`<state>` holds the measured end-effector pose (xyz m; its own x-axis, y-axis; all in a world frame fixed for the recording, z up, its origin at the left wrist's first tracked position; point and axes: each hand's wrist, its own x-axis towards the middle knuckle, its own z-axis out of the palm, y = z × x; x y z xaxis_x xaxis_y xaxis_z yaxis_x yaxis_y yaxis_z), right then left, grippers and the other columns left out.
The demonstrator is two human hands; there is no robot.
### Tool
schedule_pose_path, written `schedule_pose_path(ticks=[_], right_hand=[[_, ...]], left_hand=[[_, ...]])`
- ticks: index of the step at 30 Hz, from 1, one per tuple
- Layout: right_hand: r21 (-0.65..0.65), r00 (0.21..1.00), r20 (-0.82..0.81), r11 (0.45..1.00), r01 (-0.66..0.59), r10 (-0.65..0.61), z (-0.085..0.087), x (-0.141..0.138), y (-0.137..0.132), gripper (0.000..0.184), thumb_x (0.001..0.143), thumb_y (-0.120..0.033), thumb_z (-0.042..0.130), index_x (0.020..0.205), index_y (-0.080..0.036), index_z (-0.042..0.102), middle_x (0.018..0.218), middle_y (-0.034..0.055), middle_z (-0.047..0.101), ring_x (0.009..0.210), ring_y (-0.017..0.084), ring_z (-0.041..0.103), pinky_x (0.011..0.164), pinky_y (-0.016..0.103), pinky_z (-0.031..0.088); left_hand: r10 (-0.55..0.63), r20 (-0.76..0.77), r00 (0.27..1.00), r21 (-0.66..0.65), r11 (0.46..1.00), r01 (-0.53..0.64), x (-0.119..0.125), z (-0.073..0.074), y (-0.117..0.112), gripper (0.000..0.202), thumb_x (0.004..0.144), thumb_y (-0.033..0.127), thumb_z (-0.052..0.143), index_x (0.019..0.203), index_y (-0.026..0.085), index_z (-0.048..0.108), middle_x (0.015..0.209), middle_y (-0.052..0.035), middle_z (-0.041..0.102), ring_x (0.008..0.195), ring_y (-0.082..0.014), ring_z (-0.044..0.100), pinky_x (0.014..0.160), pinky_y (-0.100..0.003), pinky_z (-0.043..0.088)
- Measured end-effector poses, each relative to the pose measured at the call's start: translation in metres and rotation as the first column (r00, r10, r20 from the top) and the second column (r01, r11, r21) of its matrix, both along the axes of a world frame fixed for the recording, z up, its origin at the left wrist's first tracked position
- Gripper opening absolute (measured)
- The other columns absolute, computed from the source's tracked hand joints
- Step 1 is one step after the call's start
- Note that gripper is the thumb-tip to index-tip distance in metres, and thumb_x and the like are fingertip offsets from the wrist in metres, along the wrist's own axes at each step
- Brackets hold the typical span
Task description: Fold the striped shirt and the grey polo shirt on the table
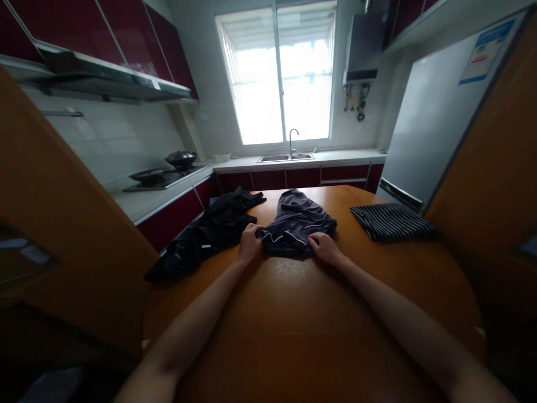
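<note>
So, both hands are on the same thing. The left hand [250, 242] has its grip closed on the near left corner of a dark grey garment [297, 219] with thin white piping, fingers curled onto the fabric. The right hand [325, 247] is doing the same on the near right corner, grip clamped down over the hem. Both forearms reach out from the near edge of the tabletop [293, 319], and the garment sits between the hands.

The garment lies a bit rumpled past the middle of the tabletop, closer to the far edge than the near one, and it spreads away from the hands toward the far edge.

Just beside the left hand there's a black garment [207, 235], crumpled along the left edge of the tabletop with one end drooping over that edge. It looks like it touches or nearly touches the grey one, can't say which. Over by the far right edge, apart from the right hand, is a folded striped cloth [390, 222], lying flat.

Behind all that there's a counter with a wok [180, 158] on the stove [168, 178], a sink [285, 158] with a tap [292, 136] under a bright window [279, 73], and a fridge [436, 129] on the right.
</note>
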<state>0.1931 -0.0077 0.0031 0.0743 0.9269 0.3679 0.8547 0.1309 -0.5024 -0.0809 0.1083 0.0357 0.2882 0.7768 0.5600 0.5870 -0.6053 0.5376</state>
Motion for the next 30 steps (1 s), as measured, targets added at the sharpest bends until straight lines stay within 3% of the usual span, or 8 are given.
schedule_pose_path(ticks=[4, 11, 15, 19, 21, 25, 27, 30], right_hand=[[0.012, 0.975, 0.141, 0.985, 0.172, -0.172, 0.002, -0.014, -0.001, 0.037, 0.095, -0.039, 0.058, 0.128, -0.023, 0.063, 0.123, 0.0105, 0.068, 0.112, 0.027, 0.064, 0.093, 0.034, 0.049], [-0.104, 0.948, 0.179, 0.953, 0.286, -0.265, 0.003, 0.007, -0.008, 0.038, 0.090, -0.019, 0.054, 0.126, -0.022, 0.062, 0.113, 0.0103, 0.071, 0.099, 0.026, 0.068, 0.084, 0.034, 0.049], [0.099, 0.953, 0.025, 0.950, 0.297, -0.300, 0.008, 0.030, -0.017, 0.034, 0.087, -0.016, 0.050, 0.118, -0.022, 0.064, 0.107, 0.0085, 0.070, 0.092, 0.023, 0.066, 0.082, 0.032, 0.047], [0.263, 0.865, -0.132, 0.825, 0.501, -0.483, 0.011, 0.077, -0.041, 0.024, 0.087, -0.022, 0.047, 0.103, -0.021, 0.065, 0.101, 0.0113, 0.067, 0.088, 0.025, 0.062, 0.080, 0.037, 0.046], [0.257, 0.829, -0.144, 0.789, 0.558, -0.540, 0.010, 0.107, -0.059, 0.025, 0.086, -0.023, 0.044, 0.098, -0.020, 0.066, 0.102, 0.0154, 0.065, 0.091, 0.028, 0.061, 0.082, 0.042, 0.045], [0.187, 0.756, -0.172, 0.732, 0.655, -0.632, 0.010, 0.147, -0.090, 0.024, 0.083, -0.022, 0.043, 0.090, -0.017, 0.066, 0.095, 0.0197, 0.065, 0.089, 0.033, 0.061, 0.083, 0.047, 0.045], [0.241, 0.755, -0.175, 0.716, 0.655, -0.632, 0.013, 0.147, -0.094, 0.027, 0.084, -0.020, 0.041, 0.092, -0.016, 0.066, 0.102, 0.0224, 0.064, 0.095, 0.035, 0.060, 0.088, 0.050, 0.044], [0.374, 0.847, -0.127, 0.765, 0.523, -0.517, 0.019, 0.122, -0.087, 0.030, 0.085, -0.019, 0.040, 0.098, -0.014, 0.067, 0.107, 0.0212, 0.064, 0.105, 0.034, 0.057, 0.098, 0.052, 0.042]], left_hand=[[-0.234, -0.048, 0.971, 0.068, 0.969, 0.237, -0.025, -0.006, -0.030, 0.024, 0.085, 0.014, 0.058, 0.101, 0.026, 0.072, 0.103, -0.0035, 0.067, 0.100, -0.0198, 0.066, 0.092, -0.033, 0.056], [-0.604, -0.295, 0.740, 0.149, 0.736, 0.660, 0.010, -0.014, -0.085, 0.026, 0.093, 0.016, 0.057, 0.114, 0.025, 0.069, 0.107, -0.0071, 0.068, 0.102, -0.0201, 0.064, 0.094, -0.036, 0.056], [-0.692, -0.347, 0.633, 0.111, 0.640, 0.761, 0.018, -0.008, -0.095, 0.028, 0.098, 0.019, 0.053, 0.122, 0.023, 0.066, 0.116, -0.0096, 0.067, 0.108, -0.0205, 0.064, 0.097, -0.036, 0.055], [-0.752, -0.278, 0.597, 0.116, 0.591, 0.798, 0.005, -0.002, -0.094, 0.032, 0.099, 0.027, 0.055, 0.130, 0.022, 0.061, 0.124, -0.0124, 0.065, 0.112, -0.0222, 0.064, 0.097, -0.038, 0.055], [-0.720, -0.214, 0.660, 0.137, 0.647, 0.750, 0.000, -0.002, -0.087, 0.031, 0.100, 0.028, 0.051, 0.129, 0.024, 0.062, 0.121, -0.0116, 0.066, 0.109, -0.0219, 0.065, 0.095, -0.039, 0.056], [-0.468, -0.021, 0.883, 0.116, 0.876, 0.468, -0.004, -0.007, -0.058, 0.027, 0.102, 0.028, 0.045, 0.116, 0.021, 0.067, 0.105, -0.0098, 0.070, 0.098, -0.0214, 0.067, 0.090, -0.038, 0.056], [-0.296, -0.002, 0.955, 0.036, 0.955, 0.296, -0.007, -0.014, -0.039, 0.026, 0.099, 0.025, 0.047, 0.112, 0.019, 0.068, 0.102, -0.0084, 0.071, 0.095, -0.0210, 0.067, 0.089, -0.036, 0.055], [-0.131, -0.130, 0.983, -0.059, 0.990, 0.125, -0.013, -0.026, -0.017, 0.021, 0.090, 0.020, 0.054, 0.100, 0.017, 0.072, 0.097, -0.0073, 0.070, 0.090, -0.0205, 0.066, 0.087, -0.034, 0.053]])
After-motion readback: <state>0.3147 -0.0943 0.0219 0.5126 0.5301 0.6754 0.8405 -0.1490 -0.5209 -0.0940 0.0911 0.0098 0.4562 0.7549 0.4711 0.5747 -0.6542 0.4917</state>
